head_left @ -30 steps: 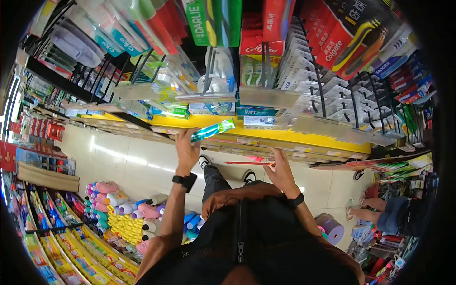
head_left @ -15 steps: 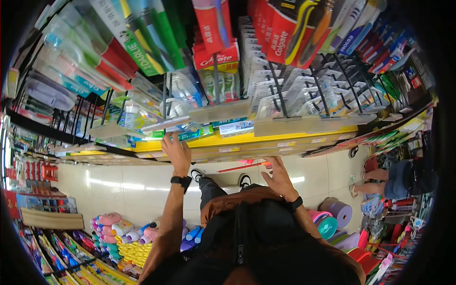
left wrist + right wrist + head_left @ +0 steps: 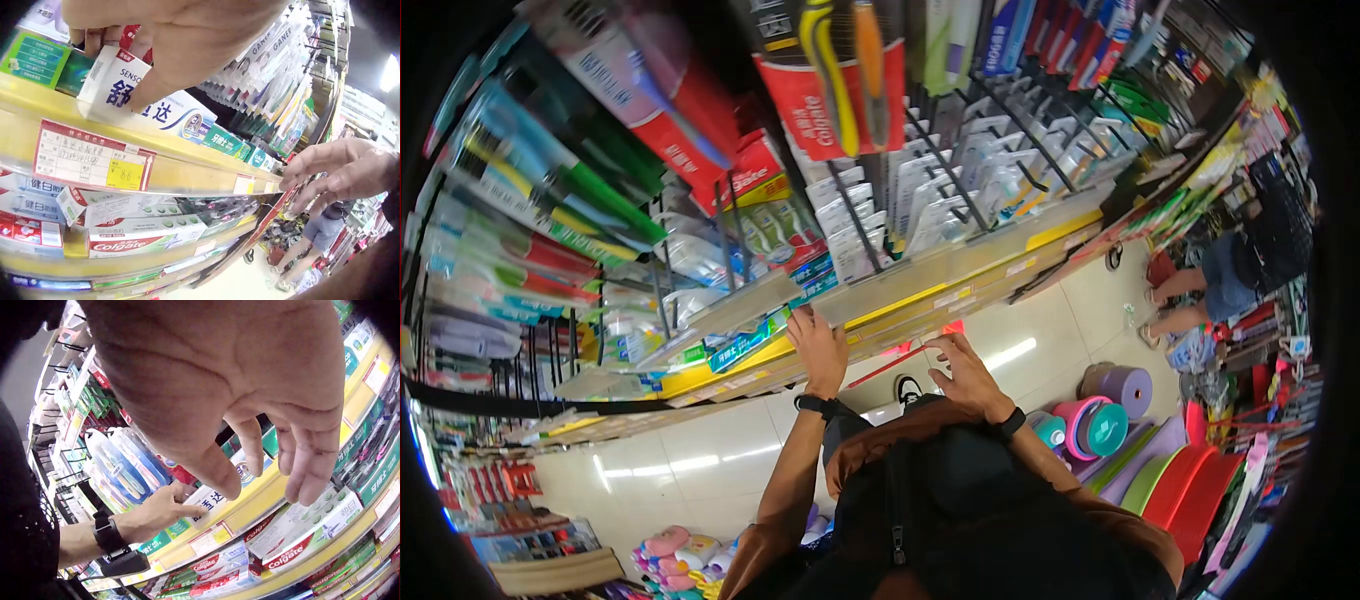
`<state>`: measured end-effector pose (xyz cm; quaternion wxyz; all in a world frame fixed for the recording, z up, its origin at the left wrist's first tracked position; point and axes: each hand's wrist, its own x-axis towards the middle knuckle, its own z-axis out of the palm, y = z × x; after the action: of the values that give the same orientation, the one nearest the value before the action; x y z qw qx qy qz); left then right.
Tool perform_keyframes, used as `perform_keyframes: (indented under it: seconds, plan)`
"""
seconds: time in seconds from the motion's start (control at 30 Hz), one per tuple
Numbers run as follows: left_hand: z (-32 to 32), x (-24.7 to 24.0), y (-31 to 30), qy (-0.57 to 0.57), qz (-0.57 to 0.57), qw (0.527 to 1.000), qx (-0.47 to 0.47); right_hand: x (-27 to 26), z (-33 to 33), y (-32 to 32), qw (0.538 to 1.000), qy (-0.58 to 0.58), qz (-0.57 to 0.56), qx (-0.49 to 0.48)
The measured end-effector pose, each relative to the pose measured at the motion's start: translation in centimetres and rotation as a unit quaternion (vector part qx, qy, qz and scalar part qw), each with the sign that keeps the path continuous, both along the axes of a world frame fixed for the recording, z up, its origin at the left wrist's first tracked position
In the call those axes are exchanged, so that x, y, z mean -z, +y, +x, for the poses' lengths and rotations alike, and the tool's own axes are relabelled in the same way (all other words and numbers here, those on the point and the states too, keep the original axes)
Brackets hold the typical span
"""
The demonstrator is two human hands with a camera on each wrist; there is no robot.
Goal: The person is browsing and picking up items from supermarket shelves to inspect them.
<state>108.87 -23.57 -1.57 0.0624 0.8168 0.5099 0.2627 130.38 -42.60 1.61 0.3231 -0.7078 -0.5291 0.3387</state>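
Observation:
My left hand [image 3: 818, 350] reaches to the yellow-edged shelf. In the left wrist view it pinches a white toothpaste box [image 3: 106, 87], thumb across the front and fingertips behind the end. The box lies among other toothpaste boxes; the right wrist view shows its side [image 3: 211, 503] under the fingers. Off to the right, my right hand [image 3: 970, 380] hovers before the shelf front, its fingers loosely bent with nothing between them. Below the left hand's box, a handwritten price tag [image 3: 94, 159] is fixed to the shelf edge.
Carded toothbrushes [image 3: 830, 90] hang on hooks above the shelf. Colgate boxes [image 3: 147, 234] fill the tier below. A person in shorts [image 3: 1228, 285] stands at the right. Plastic basins [image 3: 1105, 430] and a purple roll-shaped item [image 3: 1135, 393] are behind on the right.
The teal toothpaste box held a second ago has left my left hand, which is now on a white box further right. The view has turned rightward; the right hand stays loosely bent.

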Motion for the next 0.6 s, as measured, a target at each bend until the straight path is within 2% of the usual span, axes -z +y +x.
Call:
perform_keyframes:
  seconds: [0.13, 0.2, 0.23, 0.3, 0.4, 0.43, 0.47, 0.5, 0.53, 0.57, 0.6]
  plan:
    - [-0.1, -1.1, -0.9, -0.014, -0.023, 0.999, 0.021, 0.8, 0.6, -1.0, 0.999, 0.004, 0.035, 0.025]
    - [-0.2, -1.6, -1.0, -0.096, -0.053, 0.992, 0.054, 0.6, 0.6, -1.1, 0.999, 0.013, 0.037, 0.03]
    - [-0.4, -1.7, -1.1, -0.092, -0.054, 0.993, 0.055, 0.6, 0.6, -1.0, 0.999, 0.017, 0.037, 0.032]
    - [-0.5, -1.9, -1.6, -0.155, -0.09, 0.982, 0.061, 0.4, 0.7, -1.0, 1.0, 0.007, 0.016, 0.025]
    - [-1.7, -0.4, -2.9, -0.143, -0.097, 0.984, 0.042, 3.5, 0.6, -0.7, 0.998, -0.018, 0.067, 0.01]
    - [-2.1, 0.0, -3.3, -0.171, -0.099, 0.979, 0.053, 4.7, 0.4, -0.5, 0.996, -0.045, 0.079, -0.005]
    - [-2.2, -0.1, -3.9, -0.194, -0.109, 0.973, 0.063, 4.1, 0.1, -0.5, 0.999, -0.014, 0.036, 0.016]
    - [-2.3, -0.1, -4.3, -0.217, -0.136, 0.965, 0.057, 5.7, 0.0, -0.4, 0.989, -0.099, 0.11, -0.022]
    - [-1.7, -2.2, -5.0, -0.218, -0.169, 0.959, 0.059, 5.2, -0.1, 0.2, 0.997, -0.007, 0.073, -0.002]
    - [-2.2, -0.9, -5.1, -0.225, -0.15, 0.96, 0.069, 5.7, -0.5, 0.4, 0.994, -0.035, 0.106, 0.015]
    - [-2.3, -2.2, -5.6, -0.224, -0.203, 0.95, 0.078, 4.8, -0.7, 0.6, 0.997, -0.011, 0.068, 0.028]
